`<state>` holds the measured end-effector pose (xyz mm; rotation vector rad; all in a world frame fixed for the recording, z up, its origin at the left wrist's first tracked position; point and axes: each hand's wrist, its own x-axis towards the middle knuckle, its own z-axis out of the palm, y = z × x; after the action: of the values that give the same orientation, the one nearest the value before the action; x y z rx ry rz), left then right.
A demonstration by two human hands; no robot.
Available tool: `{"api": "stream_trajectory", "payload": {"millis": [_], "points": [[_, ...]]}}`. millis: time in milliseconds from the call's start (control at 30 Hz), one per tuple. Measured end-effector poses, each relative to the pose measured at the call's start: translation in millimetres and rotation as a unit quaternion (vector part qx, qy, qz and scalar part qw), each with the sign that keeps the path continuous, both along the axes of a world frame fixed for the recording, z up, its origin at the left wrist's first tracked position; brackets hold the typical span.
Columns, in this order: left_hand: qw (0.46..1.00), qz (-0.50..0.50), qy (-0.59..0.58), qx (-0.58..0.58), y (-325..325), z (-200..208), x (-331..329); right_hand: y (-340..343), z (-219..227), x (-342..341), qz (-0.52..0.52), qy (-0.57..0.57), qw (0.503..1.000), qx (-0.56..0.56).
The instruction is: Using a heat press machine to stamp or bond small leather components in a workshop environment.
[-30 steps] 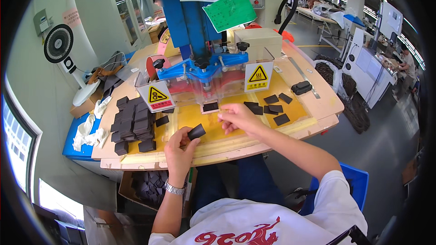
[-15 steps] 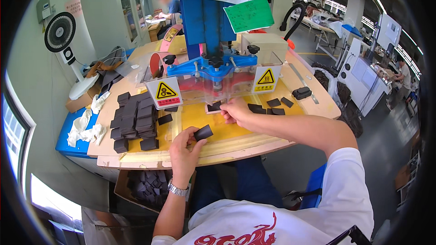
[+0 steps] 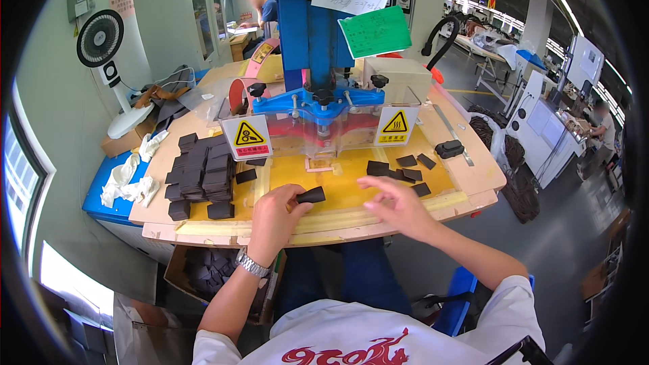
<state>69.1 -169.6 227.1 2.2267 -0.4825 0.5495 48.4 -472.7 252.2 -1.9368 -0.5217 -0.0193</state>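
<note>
Black flat rectangular piece, looks like leather or similar (image 3: 311, 195) — pinched between thumb and fingers of your left hand (image 3: 276, 208), held over the yellow work mat (image 3: 343, 204) near the front edge of the table. Your right hand (image 3: 397, 208) is held wide, fingers spread, nothing visible in it; it's in front of the loose black pieces (image 3: 377, 168) scattered on the right of the mat, apart from the held one.

Progress, as far as it shows: the piece you hold isn't in the small pale pink rectangular frame (image 3: 308, 164) under the blue metal press (image 3: 318, 103), and no black piece shows in that frame. Clear plastic guard (image 3: 345, 128) stands in front of the press, two yellow warning signs (image 3: 249, 134) on it.

Big stacked pile of black pieces (image 3: 205, 170) to the left, a few singles lying beside it; more dark pieces in the brown cardboard box (image 3: 273, 287) below the table. So plenty of pieces around — but you can't tell from here which lots are finished and which are left, or whether any carry a mark.
</note>
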Motion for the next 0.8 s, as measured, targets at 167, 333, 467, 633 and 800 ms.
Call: {"api": "stream_trajectory", "payload": {"millis": [167,333,467,633,800], "points": [[0.999,-0.018,0.018,0.020,-9,11,18,44,-13,14,0.094,-0.013,0.996,0.003],[0.998,-0.011,0.055,0.007,-17,16,33,49,-35,34,0.072,0.048,0.989,0.120],[0.999,-0.019,0.040,-0.001,-21,7,46,44,-36,47,0.076,0.133,0.981,0.118],[0.999,-0.004,0.011,0.050,-15,7,43,39,-43,79,0.007,0.136,0.984,0.114],[0.988,-0.012,-0.044,0.149,2,2,38,49,-34,98,-0.014,0.163,0.983,0.082]]}}
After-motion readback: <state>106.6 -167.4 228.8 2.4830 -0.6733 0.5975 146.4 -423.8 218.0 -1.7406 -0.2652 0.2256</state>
